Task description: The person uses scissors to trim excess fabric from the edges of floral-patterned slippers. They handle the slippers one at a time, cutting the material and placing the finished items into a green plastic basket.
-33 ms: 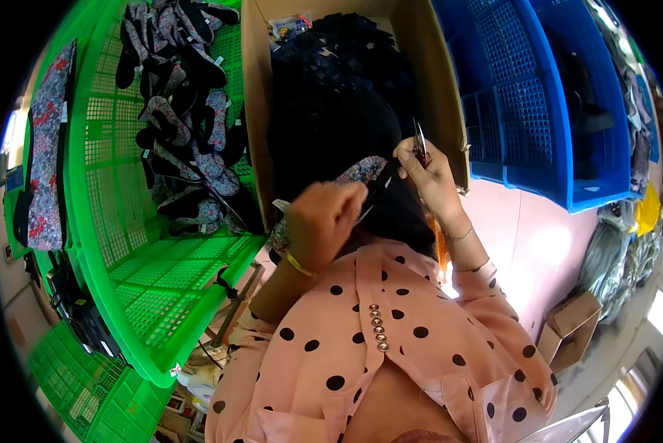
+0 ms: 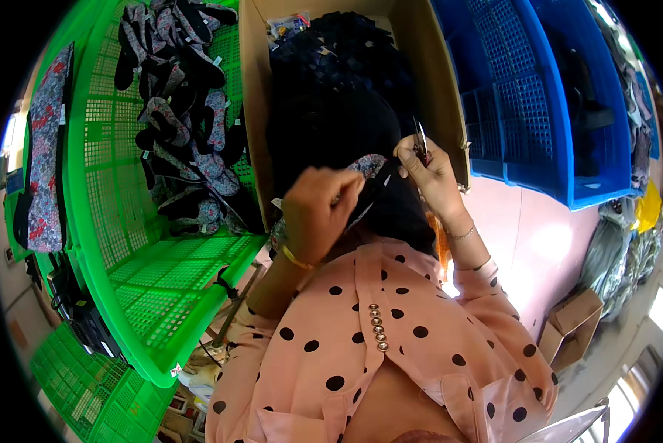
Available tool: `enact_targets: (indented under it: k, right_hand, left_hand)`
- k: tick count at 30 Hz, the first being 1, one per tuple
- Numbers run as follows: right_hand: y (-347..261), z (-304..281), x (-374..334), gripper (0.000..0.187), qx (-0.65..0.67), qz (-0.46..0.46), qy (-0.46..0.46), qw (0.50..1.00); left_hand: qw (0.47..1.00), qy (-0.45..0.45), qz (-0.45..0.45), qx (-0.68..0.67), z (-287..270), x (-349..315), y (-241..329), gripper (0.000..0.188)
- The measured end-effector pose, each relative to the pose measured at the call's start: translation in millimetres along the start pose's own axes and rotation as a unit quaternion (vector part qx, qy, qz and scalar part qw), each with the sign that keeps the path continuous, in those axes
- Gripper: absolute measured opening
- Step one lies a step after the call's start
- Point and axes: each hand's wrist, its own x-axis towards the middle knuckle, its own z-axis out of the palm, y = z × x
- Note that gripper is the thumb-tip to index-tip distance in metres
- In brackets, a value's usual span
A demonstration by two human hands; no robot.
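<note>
Lining the left side, a large green plastic crate [image 2: 99,295] is seen partly filled with a heap of floral, black-backed fabric pieces [image 2: 170,125]. At centre, a tall cardboard box [image 2: 436,88] is placed, its far end packed with a pile of dark material [image 2: 339,55]; to the right, blue plastic crates [image 2: 557,140] are set. Against the green crate's outer side, a long floral strip [image 2: 46,162] is propped. Low before the box, over the lap, a single floral piece [image 2: 368,164] is held, partly hidden by the left hand [image 2: 320,210], whose fingers are curled closed over it. By the right hand [image 2: 431,170], small snips [image 2: 420,139] are gripped, the blades pointed up and away from the fabric; whether the piece is also touched by its fingertips cannot be told. Work on this one piece is judged to be under way and unfinished. Many similar pieces are gathered in the crate, but whether those have been dealt with or are left to be done is not shown.
</note>
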Motion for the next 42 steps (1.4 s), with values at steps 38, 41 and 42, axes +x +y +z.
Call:
enact_targets:
  k: [38, 41, 42]
  right_hand:
    - [11, -12, -35, 0.045, -0.065, 0.049, 0.018, 0.997]
    - [29, -13, -35, 0.041, -0.038, 0.024, 0.021, 0.999]
    - [30, -12, -36, 0.040, -0.041, 0.028, 0.024, 0.998]
  left_hand:
    - [0.989, 0.084, 0.030, 0.117, -1, 60, -23, 0.041]
    - [0.996, -0.082, 0.011, 0.027, -11, 9, 6, 0.030]
    - [0.996, -0.076, 0.021, 0.046, -5, 2, 9, 0.028]
